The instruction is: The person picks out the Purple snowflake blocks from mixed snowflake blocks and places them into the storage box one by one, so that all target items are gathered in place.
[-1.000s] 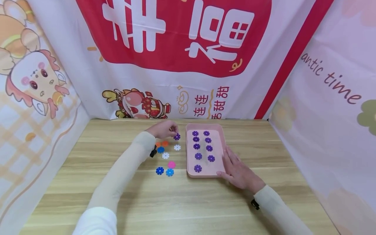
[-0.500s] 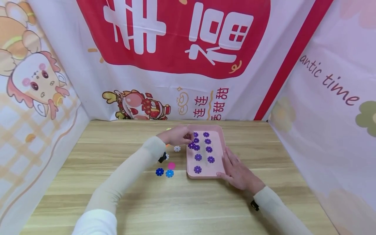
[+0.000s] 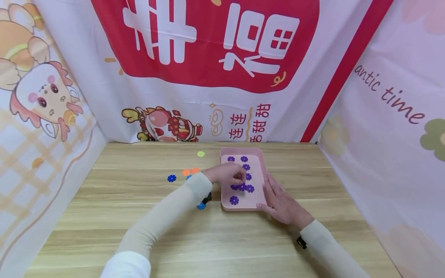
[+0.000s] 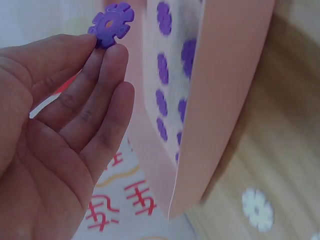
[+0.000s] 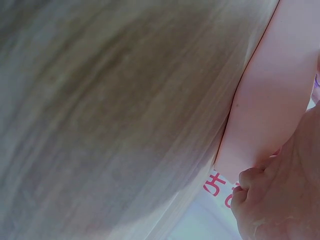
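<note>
My left hand (image 3: 227,173) is over the pink tray (image 3: 255,203), pinching a purple snowflake disc (image 4: 115,33) between thumb and fingertips. The left wrist view shows the disc's notched rim and small centre hole. Inside the tray lie several like purple discs (image 3: 234,200) in two rough columns; the hand covers part of the left column. My right hand (image 3: 283,202) rests against the tray's right side, its fingers extended along the rim and the thumb at the near right corner. In the right wrist view that hand (image 5: 282,200) touches the tray wall (image 5: 270,100).
Left of the tray, loose discs lie on the wooden table: a yellow-green one (image 3: 201,154), orange ones (image 3: 196,170) and blue ones (image 3: 172,178). A white disc (image 4: 258,209) shows in the left wrist view. My left forearm hides others. Printed cloth (image 3: 215,116) hangs behind the table.
My left hand has carried the purple disc rightward from the table, across the tray's left rim, to above the tray's middle. The right hand has stayed at the tray's side.
</note>
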Motion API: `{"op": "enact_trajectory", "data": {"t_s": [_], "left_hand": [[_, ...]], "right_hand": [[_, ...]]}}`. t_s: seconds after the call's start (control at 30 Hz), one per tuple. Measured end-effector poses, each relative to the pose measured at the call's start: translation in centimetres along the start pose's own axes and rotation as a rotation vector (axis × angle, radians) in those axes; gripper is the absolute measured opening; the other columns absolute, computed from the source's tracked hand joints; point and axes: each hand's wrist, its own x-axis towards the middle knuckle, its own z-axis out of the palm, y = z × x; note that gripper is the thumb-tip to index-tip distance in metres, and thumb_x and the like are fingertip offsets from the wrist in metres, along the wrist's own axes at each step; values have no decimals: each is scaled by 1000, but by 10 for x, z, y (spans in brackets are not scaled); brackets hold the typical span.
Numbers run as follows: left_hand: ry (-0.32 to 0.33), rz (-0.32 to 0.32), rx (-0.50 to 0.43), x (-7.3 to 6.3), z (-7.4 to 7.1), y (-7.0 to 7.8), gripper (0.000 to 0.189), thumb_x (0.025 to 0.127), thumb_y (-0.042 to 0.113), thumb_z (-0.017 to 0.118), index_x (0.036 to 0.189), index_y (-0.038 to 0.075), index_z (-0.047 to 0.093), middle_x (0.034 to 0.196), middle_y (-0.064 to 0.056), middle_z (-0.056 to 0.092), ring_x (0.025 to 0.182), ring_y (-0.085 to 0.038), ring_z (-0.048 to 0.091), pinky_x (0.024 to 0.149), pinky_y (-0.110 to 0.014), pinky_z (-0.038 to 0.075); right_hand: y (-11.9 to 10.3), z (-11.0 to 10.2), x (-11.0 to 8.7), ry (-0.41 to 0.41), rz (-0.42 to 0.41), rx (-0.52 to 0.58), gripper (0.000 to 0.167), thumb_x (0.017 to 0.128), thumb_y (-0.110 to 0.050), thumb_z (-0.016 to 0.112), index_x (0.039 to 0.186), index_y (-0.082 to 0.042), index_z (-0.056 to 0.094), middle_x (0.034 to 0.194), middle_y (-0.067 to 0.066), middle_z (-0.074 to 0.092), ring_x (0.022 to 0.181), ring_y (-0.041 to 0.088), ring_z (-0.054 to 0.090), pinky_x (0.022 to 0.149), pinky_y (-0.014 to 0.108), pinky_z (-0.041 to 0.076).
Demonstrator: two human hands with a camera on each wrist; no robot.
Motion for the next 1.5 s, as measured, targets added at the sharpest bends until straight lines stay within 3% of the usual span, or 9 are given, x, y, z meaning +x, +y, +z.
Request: {"op": "enact_trajectory", "data": {"t_s": [0.2,0.37,0.6,1.0,1.23,1.5], "left_hand": [[-46,32,59,6,20,14,4,101,16,70,102,17,74,92,8,72,84,-4,65,81,-17,56],[-80,28,69,12,33,23,5,102,17,69,101,19,74,91,8,72,81,-4,64,78,-16,55],[-77,44,96,24,45,24,7,103,16,69,101,20,74,90,11,70,83,-3,63,79,-15,53],[-41,54,101,25,47,20,7,102,16,70,106,17,75,94,11,73,84,0,64,81,-13,54],[-2,24,80,4,28,13,10,101,17,70,110,15,74,97,11,72,89,-2,64,87,-18,56],[108,5,105,-45,-10,5,12,103,21,68,113,17,74,106,6,74,97,-5,67,92,-23,59]], "right_hand": [[1,-1,-1,-8,-16,-15,99,105,-66,45,168,-1,5,178,19,-4,166,37,5,131,60,22],[4,0,-1,-8,-5,-3,97,105,-63,48,168,-1,7,178,19,-4,166,38,5,131,62,23],[5,-1,0,-9,1,5,97,106,-61,49,168,-1,6,179,18,-4,166,36,5,131,62,22],[2,1,5,-11,-9,1,96,106,-59,50,168,-1,6,179,18,-5,166,36,4,132,61,21],[-2,2,8,0,-30,4,97,105,-59,52,168,-1,7,178,18,-4,166,37,5,131,61,22],[-1,2,7,10,-27,-17,98,104,-62,51,169,-5,3,179,18,-3,166,38,6,131,62,22]]}}
